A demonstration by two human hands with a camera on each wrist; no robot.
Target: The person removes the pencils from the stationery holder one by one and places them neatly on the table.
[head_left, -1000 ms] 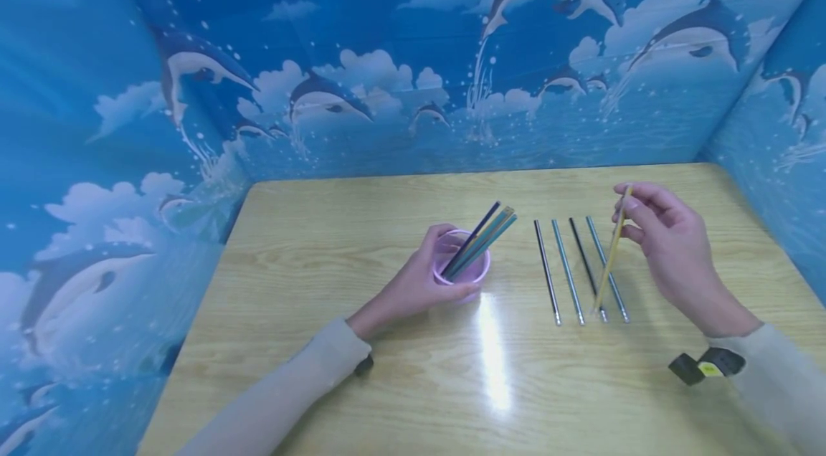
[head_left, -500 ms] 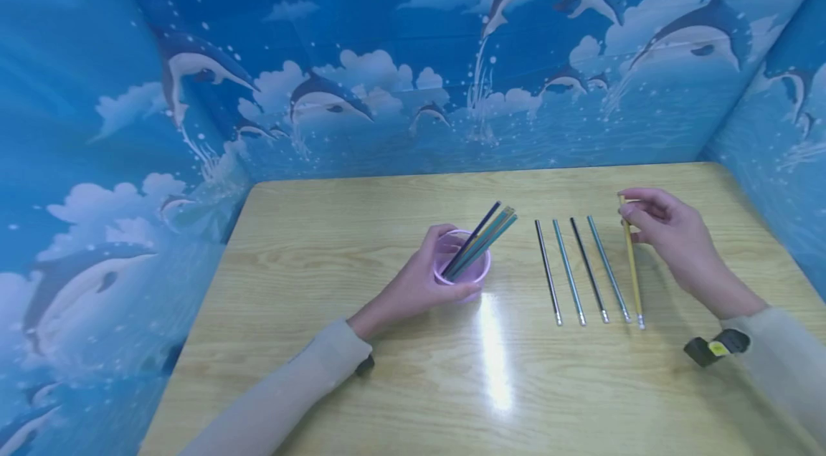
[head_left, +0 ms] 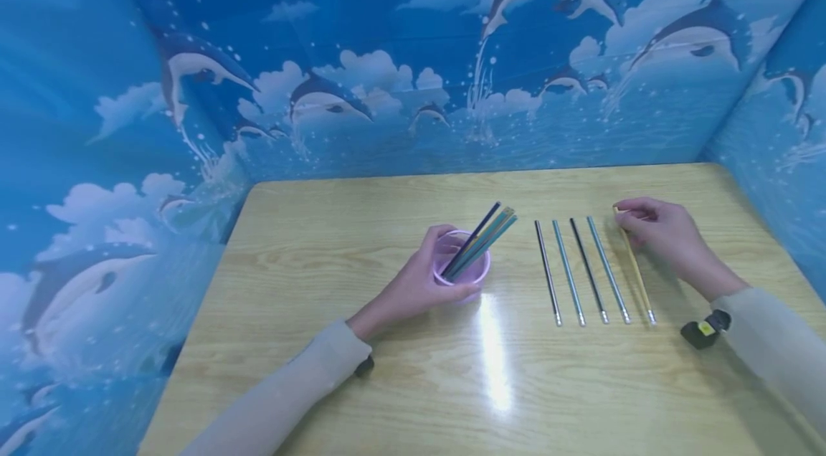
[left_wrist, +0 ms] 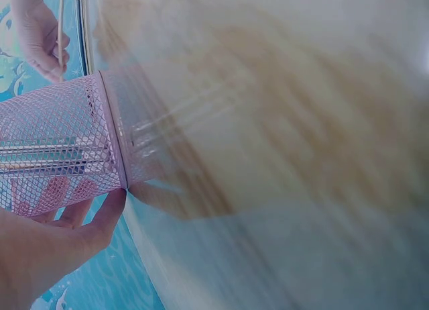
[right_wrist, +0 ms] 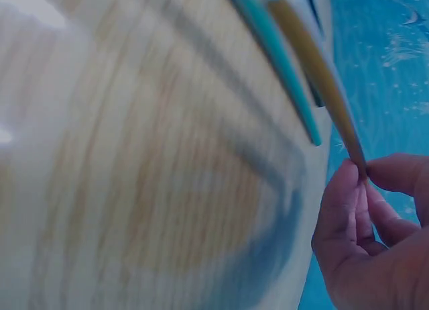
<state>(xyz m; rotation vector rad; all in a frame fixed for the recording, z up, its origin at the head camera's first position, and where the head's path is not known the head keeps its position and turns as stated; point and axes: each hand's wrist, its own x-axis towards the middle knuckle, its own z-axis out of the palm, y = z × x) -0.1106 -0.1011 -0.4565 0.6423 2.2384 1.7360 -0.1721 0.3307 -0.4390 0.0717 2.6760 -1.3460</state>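
My left hand (head_left: pixel 429 284) holds a pink mesh pencil cup (left_wrist: pixel 53 115) around its side, the cup upright on the table. Several pencils (head_left: pixel 480 244) lean out of the cup toward the upper right. At the right, my right hand (head_left: pixel 667 237) pinches a yellow pencil (head_left: pixel 635 273) by its far end between thumb and fingertips; its eraser end points toward me. Left of that pencil lies a row: a dark pencil (head_left: pixel 548 272), a teal pencil (head_left: pixel 569 272), another dark pencil (head_left: pixel 589 269) and another teal pencil (head_left: pixel 609 269). Whether the yellow pencil fully touches the table cannot be told.
The wood-grain table (head_left: pixel 323 241) carries a bright light reflection (head_left: pixel 493 355) in front of the cup. Blue cloth with dolphins (head_left: pixel 323 97) hangs behind the table and at both sides. The pencils in the row stand apart with narrow gaps.
My right hand has brought the yellow pencil down from a tilt over the row to the row's right end, roughly alongside the others. The left hand and cup stay where they were.
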